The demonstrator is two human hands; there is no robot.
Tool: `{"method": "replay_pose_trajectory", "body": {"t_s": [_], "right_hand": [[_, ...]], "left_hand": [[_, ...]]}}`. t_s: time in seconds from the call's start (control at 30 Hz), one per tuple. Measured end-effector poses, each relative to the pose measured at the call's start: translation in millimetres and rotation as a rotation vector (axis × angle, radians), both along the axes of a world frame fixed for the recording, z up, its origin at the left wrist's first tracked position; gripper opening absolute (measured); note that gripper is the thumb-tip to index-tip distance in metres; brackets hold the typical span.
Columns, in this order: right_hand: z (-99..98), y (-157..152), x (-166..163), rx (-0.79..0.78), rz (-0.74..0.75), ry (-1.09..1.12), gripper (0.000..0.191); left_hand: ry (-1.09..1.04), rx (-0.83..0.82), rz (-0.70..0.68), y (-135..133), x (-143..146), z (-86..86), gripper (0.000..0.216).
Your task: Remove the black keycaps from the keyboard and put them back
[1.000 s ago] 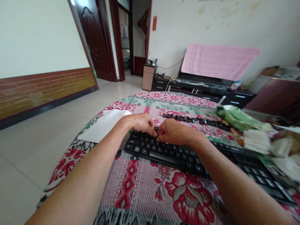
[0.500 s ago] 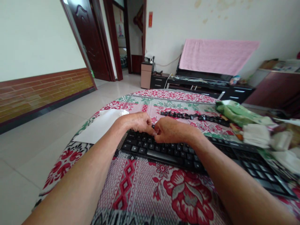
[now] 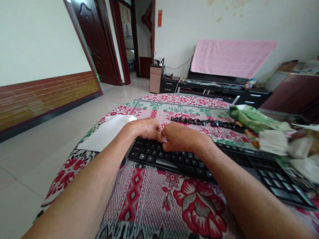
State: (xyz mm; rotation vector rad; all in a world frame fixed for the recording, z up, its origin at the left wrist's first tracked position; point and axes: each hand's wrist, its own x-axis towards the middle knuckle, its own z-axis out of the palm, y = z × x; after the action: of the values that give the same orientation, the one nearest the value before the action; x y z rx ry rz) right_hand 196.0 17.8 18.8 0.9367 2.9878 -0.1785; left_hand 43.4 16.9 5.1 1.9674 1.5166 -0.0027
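A black keyboard (image 3: 179, 166) lies on the patterned tablecloth, its letter keys below my hands and its number pad off to the right. Over its upper left part, my left hand (image 3: 150, 128) is closed, thumb pointing right. My right hand (image 3: 178, 136) is closed too and meets the left at the fingertips. Whatever the fingers may pinch is hidden behind them. Beyond the hands, a row of loose black keycaps (image 3: 199, 122) stretches across the cloth.
A white sheet of paper (image 3: 102, 132) lies left of the keyboard. On the right are a green plastic bag (image 3: 259, 118) and folded white tissues (image 3: 273, 142). Past the table (image 3: 199, 214) stand a black TV cabinet (image 3: 211, 89) and a screen under a pink towel (image 3: 233, 58).
My right hand has shifted slightly left against the left hand, covering the spot between the fingertips. My left hand has barely moved.
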Motion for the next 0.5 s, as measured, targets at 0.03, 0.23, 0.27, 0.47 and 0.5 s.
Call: {"method": "replay_pose_trajectory", "body": {"t_s": [0.03,0.23,0.27,0.47,0.5], "right_hand": [[-0.6,1.6,1.9,-0.014,0.002,0.001,0.031],[-7.8,6.1,7.7,-0.038,0.005,0.015,0.029],[-8.8,6.0,7.4,-0.03,0.005,0.021,0.029],[-5.7,6.8,4.1,-0.047,0.006,0.005,0.031],[-4.5,7.5,4.0,-0.059,0.0,-0.008,0.031]], "left_hand": [[0.001,-0.005,0.006,-0.5,0.7,0.4,0.041],[-0.003,-0.027,0.036,-1.4,1.9,1.2,0.037],[-0.006,-0.03,0.037,-1.5,1.7,1.3,0.035],[-0.006,-0.032,0.041,-1.2,0.9,2.0,0.035],[-0.005,-0.031,0.043,-0.8,0.7,1.8,0.036]]}}
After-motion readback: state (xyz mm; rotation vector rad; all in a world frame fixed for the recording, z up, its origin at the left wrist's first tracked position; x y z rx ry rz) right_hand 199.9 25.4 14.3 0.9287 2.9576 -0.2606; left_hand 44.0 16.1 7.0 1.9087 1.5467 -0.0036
